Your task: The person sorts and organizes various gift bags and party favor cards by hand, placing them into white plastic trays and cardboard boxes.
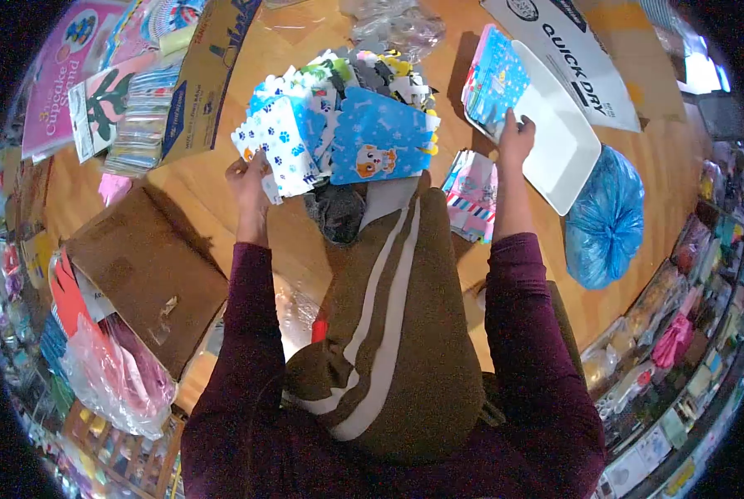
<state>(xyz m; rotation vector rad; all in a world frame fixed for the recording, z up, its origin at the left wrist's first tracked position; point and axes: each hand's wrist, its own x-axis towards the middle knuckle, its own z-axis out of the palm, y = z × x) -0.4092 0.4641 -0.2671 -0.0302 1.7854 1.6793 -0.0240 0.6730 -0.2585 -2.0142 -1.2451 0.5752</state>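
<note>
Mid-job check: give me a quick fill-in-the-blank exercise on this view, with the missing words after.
1. The left hand holds a white printed piece bearing blue ____ prints.
2. The tray at the right hand is coloured ____.
3. The gathered plastic bag beside it is ____.
4. The large panel reads "QUICK ____".

Missing words: paw; white; blue; DRY.

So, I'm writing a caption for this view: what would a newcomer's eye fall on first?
Probably the scallop-edged puppy-and-paw-print pile at upper centre, with the left hand at its left edge. Next, the white tray at upper right, where the right hand meets bright blue printed pieces. Below it sits a knotted blue plastic bag.
</note>
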